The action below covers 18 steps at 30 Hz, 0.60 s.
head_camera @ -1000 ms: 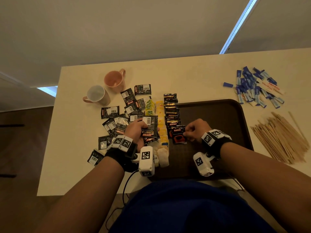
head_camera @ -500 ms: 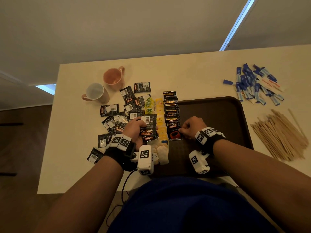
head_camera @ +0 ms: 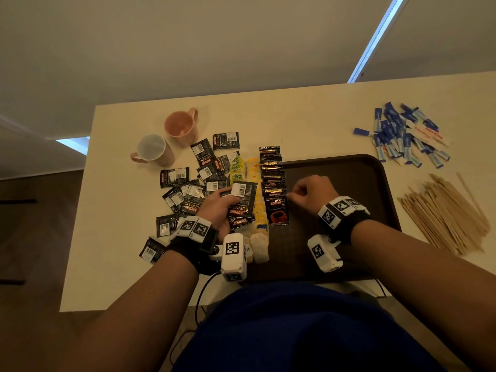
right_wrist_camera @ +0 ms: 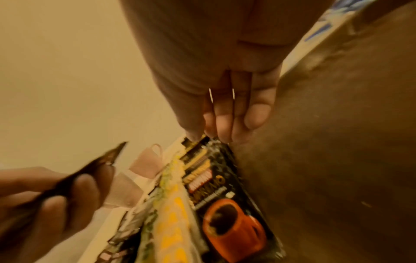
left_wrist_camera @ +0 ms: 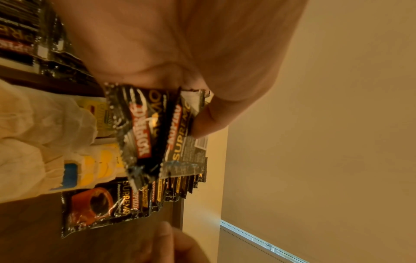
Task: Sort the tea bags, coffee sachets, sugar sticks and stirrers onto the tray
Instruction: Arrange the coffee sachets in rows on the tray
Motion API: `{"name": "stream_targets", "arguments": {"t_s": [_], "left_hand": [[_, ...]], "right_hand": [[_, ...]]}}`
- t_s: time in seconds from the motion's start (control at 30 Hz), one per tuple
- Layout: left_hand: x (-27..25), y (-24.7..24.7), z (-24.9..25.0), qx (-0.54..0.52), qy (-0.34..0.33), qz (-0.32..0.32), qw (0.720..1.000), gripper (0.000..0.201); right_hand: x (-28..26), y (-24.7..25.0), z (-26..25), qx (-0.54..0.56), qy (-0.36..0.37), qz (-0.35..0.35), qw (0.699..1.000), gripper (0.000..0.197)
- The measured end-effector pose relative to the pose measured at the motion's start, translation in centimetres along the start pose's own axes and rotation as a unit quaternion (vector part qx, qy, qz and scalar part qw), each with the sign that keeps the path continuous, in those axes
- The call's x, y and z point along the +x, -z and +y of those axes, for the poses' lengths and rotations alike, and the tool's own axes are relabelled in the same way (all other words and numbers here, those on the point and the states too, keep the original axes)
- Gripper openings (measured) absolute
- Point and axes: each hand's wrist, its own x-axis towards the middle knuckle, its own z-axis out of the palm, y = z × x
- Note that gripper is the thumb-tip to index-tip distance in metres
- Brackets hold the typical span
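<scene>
Coffee sachets [head_camera: 243, 204] sit pinched in my left hand [head_camera: 218, 208]. My right hand [head_camera: 308, 191], fingers curled, touches the top sachet [head_camera: 277, 210] of the row at the tray's [head_camera: 375, 189] nine o'clock edge. I should lay each next one flat, overlapping neatly.

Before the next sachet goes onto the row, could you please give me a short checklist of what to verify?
1. Left hand holds spare sachets: ok, a small bunch is gripped.
2. Right hand is free to take one: cannot tell, its fingertips are at the row's edge.
3. Front sachet lies flat on the tray: ok.
4. Tray has bare space right of the row: ok.
5. Sugar sticks and stirrers are on the tray: not ok, both lie on the table.
</scene>
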Motion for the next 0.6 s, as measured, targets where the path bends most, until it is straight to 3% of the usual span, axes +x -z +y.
{"name": "stream_targets", "arguments": {"t_s": [0.1,0.27,0.4,0.6], "left_hand": [[-0.1,-0.2,0.0,0.017,-0.005,-0.008,1.000,0.047],[-0.3,-0.6,-0.1,0.048,-0.019,-0.023,0.998,0.050],[-0.6,-0.7,-0.1,0.069,-0.025,-0.039,0.997,0.045],[-0.7,-0.4,-0.4,0.074,-0.024,-0.032,0.996,0.041]], "right_hand": [[-0.5,0.7,-1.8,0.002,0.108,0.037,0.993,0.016],[-1.6,0.3,-4.3,-0.067,0.296,0.069,0.950,0.032],[-2.0,-0.6,-5.0,-0.117,0.341,0.075,0.930,0.033],[-2.1,-0.9,-5.3,-0.108,0.376,0.083,0.916,0.025]]}}
